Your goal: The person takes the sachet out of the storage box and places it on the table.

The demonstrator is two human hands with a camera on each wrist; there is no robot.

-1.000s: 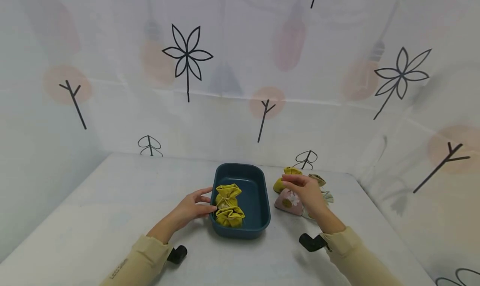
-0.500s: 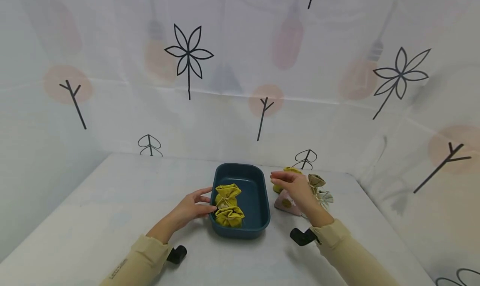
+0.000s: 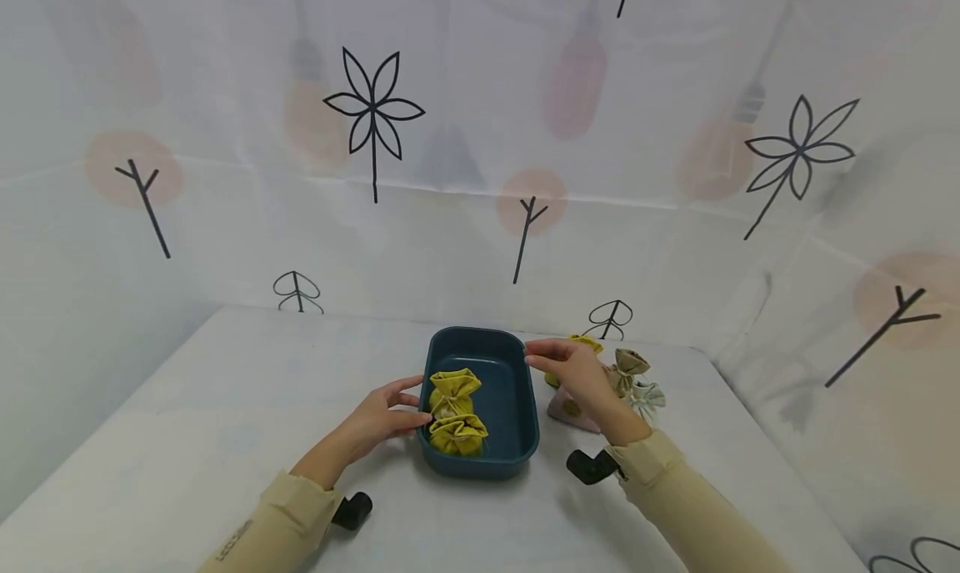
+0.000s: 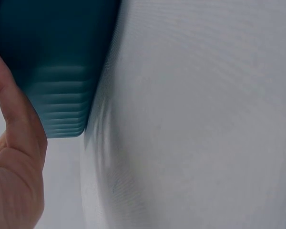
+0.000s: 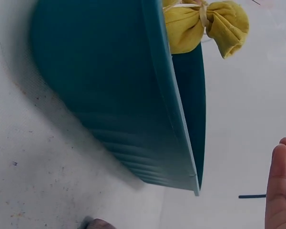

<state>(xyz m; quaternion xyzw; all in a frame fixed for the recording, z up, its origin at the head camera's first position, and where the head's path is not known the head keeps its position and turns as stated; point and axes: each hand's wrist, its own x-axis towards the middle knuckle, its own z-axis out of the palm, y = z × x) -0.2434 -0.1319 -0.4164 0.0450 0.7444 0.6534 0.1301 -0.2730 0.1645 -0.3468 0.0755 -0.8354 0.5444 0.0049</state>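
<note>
Two yellow drawstring pouches (image 3: 454,410) lay inside teal tray (image 3: 517,452). Yellow (image 3: 581,341), pink (image 3: 567,408), tan (image 3: 628,363) and pale pouches (image 3: 647,396) remained right of tray. Left hand (image 3: 381,419) rested relaxed against tray's left wall. Right hand (image 3: 579,372) hovered at tray's right rim, fingers extended, apparently empty.

Only one piece of writing shows anywhere: a short dark print running along the left sleeve (image 3: 238,538) near its cuff, at about 7 o'clock in the head view. It is too small and blurred to read. The backdrop curtain (image 3: 480,139) carries only drawn flowers, twigs and pale bulb shapes, with no letters or numbers. The two wrist views show no text at all.
</note>
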